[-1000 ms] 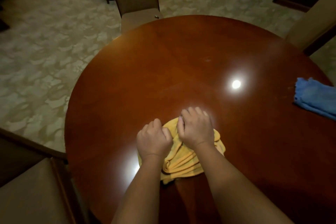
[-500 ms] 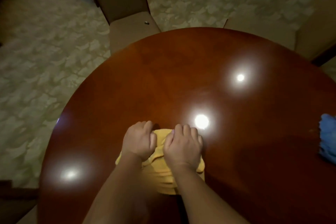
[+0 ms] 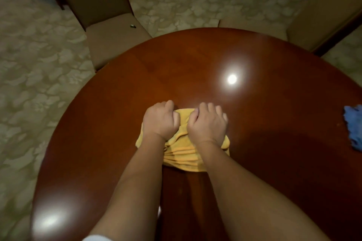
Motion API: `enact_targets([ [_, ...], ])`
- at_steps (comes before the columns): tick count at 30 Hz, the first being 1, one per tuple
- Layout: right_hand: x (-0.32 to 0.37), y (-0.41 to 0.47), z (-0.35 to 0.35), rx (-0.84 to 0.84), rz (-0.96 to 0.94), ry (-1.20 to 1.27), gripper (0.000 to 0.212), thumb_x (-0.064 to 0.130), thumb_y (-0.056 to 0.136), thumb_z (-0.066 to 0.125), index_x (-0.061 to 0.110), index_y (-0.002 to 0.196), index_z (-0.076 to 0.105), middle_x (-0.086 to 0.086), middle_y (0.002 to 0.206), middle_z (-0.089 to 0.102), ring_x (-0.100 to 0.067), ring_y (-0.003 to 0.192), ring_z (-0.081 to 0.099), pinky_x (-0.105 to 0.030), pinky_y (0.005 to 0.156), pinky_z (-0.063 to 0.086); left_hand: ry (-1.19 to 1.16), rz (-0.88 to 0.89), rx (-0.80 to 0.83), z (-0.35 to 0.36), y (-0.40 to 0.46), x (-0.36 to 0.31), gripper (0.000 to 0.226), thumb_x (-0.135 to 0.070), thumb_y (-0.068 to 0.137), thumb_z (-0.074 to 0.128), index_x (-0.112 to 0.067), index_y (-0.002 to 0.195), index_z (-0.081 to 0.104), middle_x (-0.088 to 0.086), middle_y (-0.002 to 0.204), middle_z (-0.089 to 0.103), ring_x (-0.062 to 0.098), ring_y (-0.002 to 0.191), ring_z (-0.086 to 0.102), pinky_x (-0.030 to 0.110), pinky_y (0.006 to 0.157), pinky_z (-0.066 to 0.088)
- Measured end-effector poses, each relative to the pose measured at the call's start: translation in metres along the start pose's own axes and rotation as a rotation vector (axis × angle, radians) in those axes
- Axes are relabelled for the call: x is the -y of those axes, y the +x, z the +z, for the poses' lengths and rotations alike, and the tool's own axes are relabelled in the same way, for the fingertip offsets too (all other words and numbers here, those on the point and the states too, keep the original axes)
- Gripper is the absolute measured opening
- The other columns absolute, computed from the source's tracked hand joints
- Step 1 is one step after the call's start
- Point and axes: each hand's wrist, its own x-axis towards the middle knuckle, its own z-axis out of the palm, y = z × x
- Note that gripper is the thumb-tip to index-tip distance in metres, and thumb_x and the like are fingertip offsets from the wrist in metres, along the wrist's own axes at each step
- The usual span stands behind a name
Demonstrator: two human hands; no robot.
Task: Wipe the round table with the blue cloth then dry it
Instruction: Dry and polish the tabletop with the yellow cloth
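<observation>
**Two hands on the yellow cloth: the drying pass is pushed further**

Both hands, the left hand and the right hand, are curled and clamped on the bunched yellow cloth, which has been pushed further across the round table than a second ago. Drying is judged to be under way. The blue cloth is left untouched, well apart to the right of the right fingers.

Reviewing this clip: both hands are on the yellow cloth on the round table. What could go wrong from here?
1. The yellow cloth is bunched under the left hand and right hand, so each pass may cover only a narrow strip of the round table.
2. The blue cloth lies at the table's right edge; a wide sweep could knock it off.
</observation>
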Motion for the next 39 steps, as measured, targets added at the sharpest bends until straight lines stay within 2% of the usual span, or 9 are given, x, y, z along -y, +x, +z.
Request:
enact_targets([
  [3, -0.002, -0.006, -0.006, 0.011, -0.065, 0.008, 0.031, 0.028, 0.081, 0.035, 0.010, 0.070, 0.058, -0.008, 0.070, 0.059, -0.030, 0.071, 0.055, -0.036, 0.064, 0.041, 0.028, -0.056, -0.046, -0.001, -0.018, -0.005, 0.020, -0.028, 0.077, 0.025, -0.015, 0.068, 0.036, 0.000, 0.056, 0.035, 0.022, 0.048, 0.038, 0.027, 0.044, 0.028],
  [6, -0.009, -0.020, -0.015, 0.048, -0.183, -0.004, 0.031, 0.027, 0.080, 0.033, 0.010, 0.070, 0.057, -0.007, 0.070, 0.059, -0.029, 0.070, 0.055, -0.035, 0.065, 0.043, -0.023, -0.109, -0.116, -0.008, -0.051, -0.013, 0.013, -0.023, 0.073, 0.031, -0.016, 0.062, 0.033, -0.001, 0.052, 0.029, 0.020, 0.042, 0.031, 0.025, 0.042, 0.022],
  [9, -0.015, -0.048, -0.026, 0.031, -0.226, -0.015, 0.028, 0.027, 0.080, 0.035, 0.011, 0.069, 0.056, -0.005, 0.068, 0.057, -0.027, 0.067, 0.054, -0.034, 0.063, 0.043, -0.029, -0.121, -0.128, -0.014, -0.087, -0.021, 0.015, -0.022, 0.070, 0.034, -0.014, 0.058, 0.038, 0.002, 0.047, 0.036, 0.023, 0.038, 0.035, 0.025, 0.042, 0.022],
  [14, -0.038, -0.109, -0.054, -0.011, -0.222, -0.016, 0.025, 0.026, 0.080, 0.038, 0.011, 0.067, 0.054, -0.006, 0.065, 0.055, -0.028, 0.064, 0.052, -0.035, 0.059, 0.042, -0.012, -0.131, -0.080, -0.028, -0.144, -0.049, 0.020, -0.023, 0.070, 0.035, -0.012, 0.058, 0.046, 0.004, 0.047, 0.044, 0.024, 0.038, 0.041, 0.025, 0.040, 0.029],
  [23, -0.113, -0.214, -0.120, -0.031, -0.142, -0.038, 0.025, 0.025, 0.081, 0.037, 0.012, 0.066, 0.052, -0.004, 0.061, 0.050, -0.025, 0.059, 0.050, -0.034, 0.054, 0.041, -0.102, -0.015, -0.013, -0.039, -0.238, -0.130, 0.018, -0.023, 0.067, 0.038, -0.012, 0.056, 0.046, 0.004, 0.048, 0.043, 0.025, 0.037, 0.041, 0.024, 0.041, 0.026],
  [32, -0.121, -0.203, -0.111, -0.079, -0.123, -0.068, 0.024, 0.025, 0.078, 0.040, 0.011, 0.064, 0.055, -0.005, 0.062, 0.052, -0.027, 0.059, 0.050, -0.033, 0.054, 0.040, -0.096, 0.016, -0.087, -0.023, -0.225, -0.133, 0.015, -0.021, 0.066, 0.037, -0.012, 0.056, 0.044, 0.006, 0.046, 0.043, 0.026, 0.038, 0.040, 0.025, 0.039, 0.026],
  [35, -0.121, -0.186, -0.106, -0.079, -0.116, -0.064, 0.025, 0.025, 0.079, 0.040, 0.012, 0.065, 0.055, -0.005, 0.062, 0.053, -0.027, 0.060, 0.050, -0.033, 0.055, 0.039, -0.086, -0.009, -0.094, -0.018, -0.208, -0.133, 0.015, -0.021, 0.067, 0.037, -0.012, 0.057, 0.044, 0.006, 0.047, 0.044, 0.026, 0.039, 0.042, 0.027, 0.038, 0.031],
  [39, -0.121, -0.153, -0.094, -0.084, -0.095, -0.065, 0.027, 0.026, 0.080, 0.038, 0.011, 0.065, 0.056, -0.005, 0.062, 0.054, -0.027, 0.061, 0.051, -0.033, 0.057, 0.040, -0.073, -0.025, -0.121, -0.007, -0.175, -0.132, 0.017, -0.021, 0.067, 0.036, -0.011, 0.056, 0.045, 0.005, 0.047, 0.043, 0.026, 0.038, 0.040, 0.028, 0.037, 0.027],
])
